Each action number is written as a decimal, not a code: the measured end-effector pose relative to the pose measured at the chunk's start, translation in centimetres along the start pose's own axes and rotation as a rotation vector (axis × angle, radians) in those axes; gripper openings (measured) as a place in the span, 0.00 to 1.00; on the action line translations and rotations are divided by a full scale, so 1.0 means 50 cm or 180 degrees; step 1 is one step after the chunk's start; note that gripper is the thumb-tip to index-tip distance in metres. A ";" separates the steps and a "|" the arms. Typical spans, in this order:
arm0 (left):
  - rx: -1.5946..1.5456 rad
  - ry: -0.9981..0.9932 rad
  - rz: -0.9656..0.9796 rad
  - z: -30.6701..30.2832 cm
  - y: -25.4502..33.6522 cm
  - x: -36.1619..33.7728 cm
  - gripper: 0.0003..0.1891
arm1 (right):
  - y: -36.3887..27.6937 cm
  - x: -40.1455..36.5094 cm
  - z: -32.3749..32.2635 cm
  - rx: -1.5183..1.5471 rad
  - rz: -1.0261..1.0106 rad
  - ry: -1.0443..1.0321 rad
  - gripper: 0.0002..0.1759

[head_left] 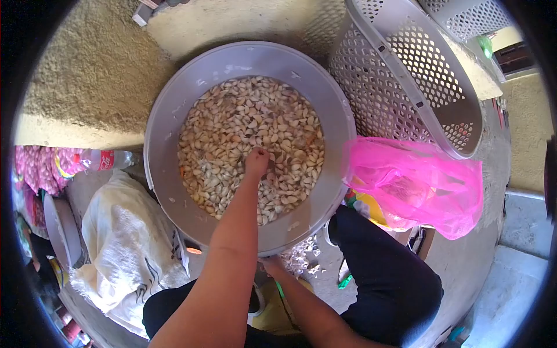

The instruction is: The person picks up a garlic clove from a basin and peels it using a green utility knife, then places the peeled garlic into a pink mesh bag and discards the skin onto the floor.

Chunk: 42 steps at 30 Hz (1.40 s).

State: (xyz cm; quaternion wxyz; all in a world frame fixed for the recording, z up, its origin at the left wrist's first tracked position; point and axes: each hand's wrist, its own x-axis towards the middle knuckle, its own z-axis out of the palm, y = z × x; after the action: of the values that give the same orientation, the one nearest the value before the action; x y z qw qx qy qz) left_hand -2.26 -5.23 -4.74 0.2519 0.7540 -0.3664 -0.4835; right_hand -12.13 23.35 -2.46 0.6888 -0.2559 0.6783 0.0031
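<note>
Garlic cloves (232, 133) float in water inside a large round grey tub (165, 119). Over the middle of the tub, my left hand (257, 160) is closed just above the cloves, its fingertips pressed together at the water; what they hold, if anything, is too small to name. My right hand (271, 266) is low at the tub's near rim, with its fingers mostly hidden there. Loose garlic skins (300, 256) lie on the ground beside it.
A tall grey perforated basket (371, 87) leans at the upper right. Pink mesh (429, 180) touches the tub's right side. A white sack (125, 232) and a bottle with a red label (107, 159) lie left. My dark-clothed knees flank the near side.
</note>
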 end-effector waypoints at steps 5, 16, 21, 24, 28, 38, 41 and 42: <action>0.0307 -0.0044 0.0763 0.017 -0.020 0.011 0.19 | -0.034 -0.025 -0.021 -0.0086 0.0140 -0.0068 0.18; 0.0577 -0.0923 0.0079 0.049 0.026 -0.015 0.26 | -0.012 0.001 -0.031 -0.0202 0.0171 -0.0256 0.16; 0.0316 -0.0987 0.0092 0.106 -0.066 0.062 0.18 | -0.007 0.009 -0.044 -0.0131 0.0046 -0.0232 0.17; 0.0183 -0.0883 0.0132 0.103 -0.054 0.049 0.07 | 0.004 0.021 -0.051 -0.0290 0.0093 -0.0311 0.18; -0.0804 -0.1220 -0.0779 0.024 0.041 -0.023 0.06 | 0.077 0.087 -0.010 -0.0011 -0.0293 -0.0383 0.22; -0.2636 -0.1548 -0.0824 -0.121 0.202 -0.185 0.13 | -0.125 -0.120 -0.077 -0.2641 -0.0236 -0.1082 0.18; -0.2549 -0.1576 -0.0508 -0.174 0.235 -0.237 0.12 | -0.126 -0.128 -0.085 -0.3104 -0.0175 -0.1558 0.18; -0.2516 -0.1890 -0.0279 -0.200 0.244 -0.248 0.11 | -0.136 -0.147 -0.090 -0.3242 -0.0119 -0.1493 0.17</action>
State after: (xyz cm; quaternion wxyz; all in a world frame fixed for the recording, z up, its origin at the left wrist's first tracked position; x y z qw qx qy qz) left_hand -0.19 -2.48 15.02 0.3827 0.4453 -0.1789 -0.7895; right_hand -14.50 18.35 7.03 0.6105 -0.5607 0.4152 0.3748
